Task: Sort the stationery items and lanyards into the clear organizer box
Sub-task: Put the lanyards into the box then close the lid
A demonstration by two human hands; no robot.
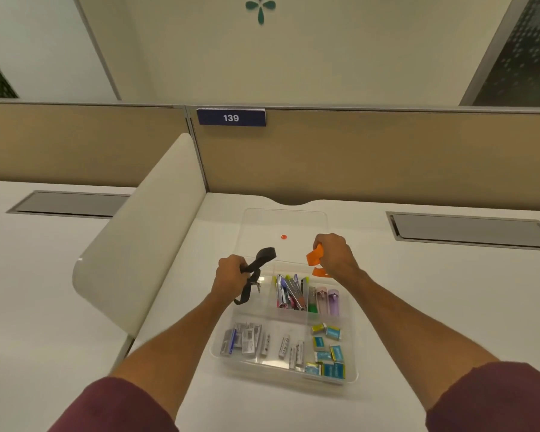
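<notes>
Left hand (231,272) squeezes the black lanyard (256,269), right hand (334,252) the orange lanyard (315,257), above the clear organizer box (293,219); dangling ends might snag the pens (289,291).

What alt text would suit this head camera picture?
A left hand holds a black lanyard and a right hand an orange lanyard over a clear plastic organizer box of sorted stationery on a white desk.

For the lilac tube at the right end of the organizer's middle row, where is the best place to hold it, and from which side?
Pinch the lilac plastic tube around its midsection, from above. It lies flat in the clear organizer box, a pink tube close on its left and the wall on its right, so probably only the top is free.
</notes>
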